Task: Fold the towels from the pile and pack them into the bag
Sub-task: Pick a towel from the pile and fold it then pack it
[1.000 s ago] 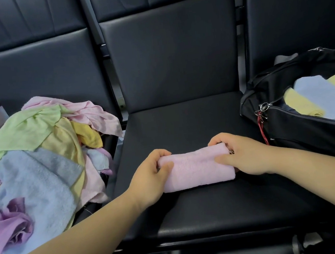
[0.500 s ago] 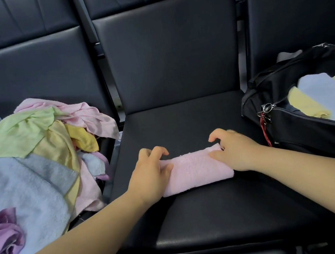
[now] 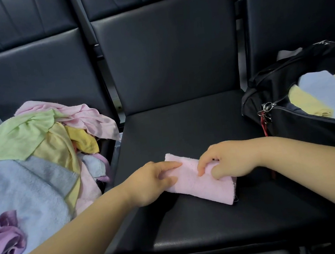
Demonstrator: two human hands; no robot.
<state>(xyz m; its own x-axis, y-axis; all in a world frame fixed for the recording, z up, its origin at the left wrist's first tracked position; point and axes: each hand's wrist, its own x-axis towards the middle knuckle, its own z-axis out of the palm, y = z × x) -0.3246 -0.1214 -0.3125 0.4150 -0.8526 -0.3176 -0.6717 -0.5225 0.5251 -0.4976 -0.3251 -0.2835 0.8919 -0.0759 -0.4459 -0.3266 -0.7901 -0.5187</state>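
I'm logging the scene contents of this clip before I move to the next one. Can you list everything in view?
pink towel: one, pink, folded, on the middle seat towards its front.
towel pile: one heap, green, yellow, pink, pale blue and purple, on the left seat.
bag: one, black, open, on the right seat.
packed towels: at least three, yellow and pale blue, inside the bag.
key ring: one, metal with a red strap, at the bag's zip.
seats: three, black, side by side.
left hand: one, grips the pink towel's left end.
right hand: one, fingers curled on the pink towel's right part.
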